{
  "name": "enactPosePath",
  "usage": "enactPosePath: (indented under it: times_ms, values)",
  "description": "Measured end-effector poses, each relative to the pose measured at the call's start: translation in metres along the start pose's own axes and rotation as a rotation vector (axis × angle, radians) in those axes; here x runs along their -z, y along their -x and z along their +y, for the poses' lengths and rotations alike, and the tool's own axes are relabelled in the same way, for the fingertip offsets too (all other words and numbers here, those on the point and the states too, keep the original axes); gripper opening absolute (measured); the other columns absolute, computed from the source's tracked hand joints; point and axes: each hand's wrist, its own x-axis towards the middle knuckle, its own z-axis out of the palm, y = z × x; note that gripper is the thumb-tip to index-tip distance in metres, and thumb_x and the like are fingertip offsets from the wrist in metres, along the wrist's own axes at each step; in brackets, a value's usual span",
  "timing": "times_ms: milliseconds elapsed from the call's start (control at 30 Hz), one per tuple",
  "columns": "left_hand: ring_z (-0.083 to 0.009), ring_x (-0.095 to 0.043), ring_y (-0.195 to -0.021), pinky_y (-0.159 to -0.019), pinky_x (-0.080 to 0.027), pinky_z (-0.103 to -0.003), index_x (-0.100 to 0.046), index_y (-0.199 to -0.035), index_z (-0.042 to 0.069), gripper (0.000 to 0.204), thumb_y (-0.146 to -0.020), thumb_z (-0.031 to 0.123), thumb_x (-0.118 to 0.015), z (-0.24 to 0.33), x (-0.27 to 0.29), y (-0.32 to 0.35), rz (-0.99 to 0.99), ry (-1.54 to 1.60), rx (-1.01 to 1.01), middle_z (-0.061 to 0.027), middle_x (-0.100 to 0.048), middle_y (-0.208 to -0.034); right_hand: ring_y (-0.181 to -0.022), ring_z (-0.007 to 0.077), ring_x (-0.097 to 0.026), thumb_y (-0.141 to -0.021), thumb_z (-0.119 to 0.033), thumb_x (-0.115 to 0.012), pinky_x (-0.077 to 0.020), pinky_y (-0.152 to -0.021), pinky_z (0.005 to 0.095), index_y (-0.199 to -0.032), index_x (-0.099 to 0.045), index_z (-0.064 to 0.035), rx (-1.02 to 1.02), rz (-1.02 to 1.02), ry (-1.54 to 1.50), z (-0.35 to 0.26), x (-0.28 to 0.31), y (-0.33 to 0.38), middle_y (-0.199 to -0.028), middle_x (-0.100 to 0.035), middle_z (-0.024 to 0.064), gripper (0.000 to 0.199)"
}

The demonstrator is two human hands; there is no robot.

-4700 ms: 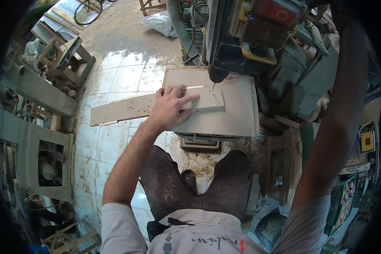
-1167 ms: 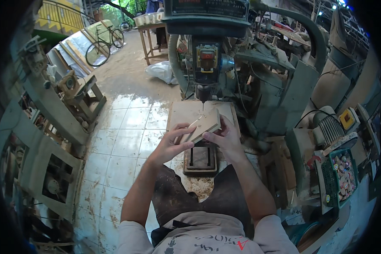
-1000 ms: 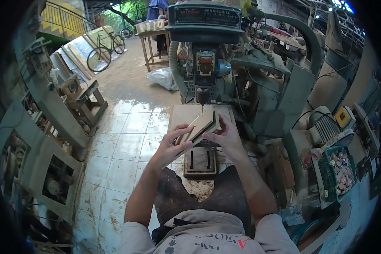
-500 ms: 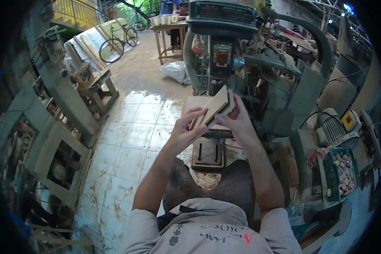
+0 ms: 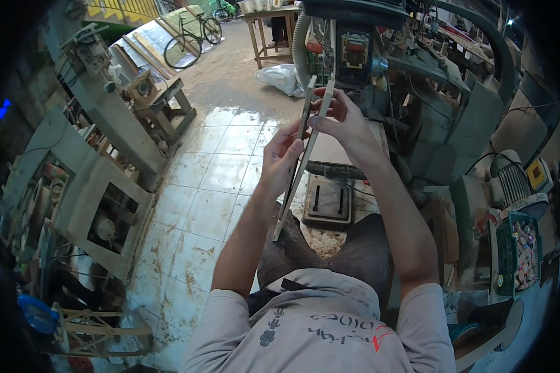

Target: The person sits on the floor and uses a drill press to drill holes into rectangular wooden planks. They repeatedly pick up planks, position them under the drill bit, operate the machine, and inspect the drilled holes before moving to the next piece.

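Two thin, flat wooden boards stand nearly edge-on above my lap, tilted with their upper ends farther away. My left hand (image 5: 282, 155) grips the left board (image 5: 307, 104) along its side, thumb toward me. On the other side, my right hand (image 5: 343, 124) has its thumb and fingers closed on the right board (image 5: 301, 169). A narrow gap separates the boards at the top; lower down they come close together. Just beyond my hands is the drill press (image 5: 354, 53), its work table (image 5: 374, 146) partly hidden by my right forearm.
The slotted drill press base (image 5: 328, 200) rests between my knees, with wood dust around it. A green crate (image 5: 509, 258) of small colourful pieces and a motor (image 5: 509, 180) are at right. Dusty machinery (image 5: 106, 217) lines the left. A white plastic bag (image 5: 283, 79) lies farther off.
The boards have turned from showing their faces to nearly edge-on, and their upper ends have spread apart. Both hands have shifted slightly upward in the picture, and the view has moved.
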Motion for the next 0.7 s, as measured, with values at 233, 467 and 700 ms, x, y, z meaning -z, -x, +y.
enactPosePath:
  times_ms: [233, 467, 700]
  values:
    - [-0.0160, -0.059, -0.105, -0.082, -0.050, -0.029, -0.051, -0.131, 0.006, 0.041, -0.097, 0.028, -0.058, 0.007, 0.038, -0.010, 0.181, -0.086, -0.075, -0.0060, -0.062, -0.115, -0.109, 0.0169, -0.053, -0.078, -0.016, -0.073, -0.0437, -0.095, 0.0329, -0.129, -0.046, -0.0051, -0.055, -0.055, 0.025, -0.007, 0.016, 0.009, -0.121, -0.058, 0.0107, 0.060]
    - [-0.0269, -0.053, -0.121, -0.099, -0.046, -0.042, -0.037, -0.141, 0.009, 0.049, -0.103, 0.038, -0.035, 0.008, 0.111, 0.012, 0.375, -0.127, -0.029, -0.0134, -0.051, -0.133, -0.102, 0.0144, -0.059, -0.081, -0.011, -0.067, -0.0505, -0.084, 0.0306, -0.133, -0.044, -0.0027, -0.020, 0.099, 0.345, -0.049, 0.109, 0.108, -0.120, -0.060, 0.0094, 0.057]
    - [-0.0316, -0.041, -0.133, -0.106, -0.038, -0.045, -0.027, -0.148, 0.006, 0.065, -0.100, 0.049, -0.035, 0.038, 0.073, 0.007, 0.465, -0.173, 0.001, -0.0168, -0.042, -0.144, -0.106, 0.0171, -0.059, -0.089, -0.016, -0.053, -0.0504, -0.084, 0.0347, -0.137, -0.046, -0.0111, -0.197, 1.092, 0.280, -0.099, 0.167, 0.292, -0.122, -0.059, 0.0047, 0.049]
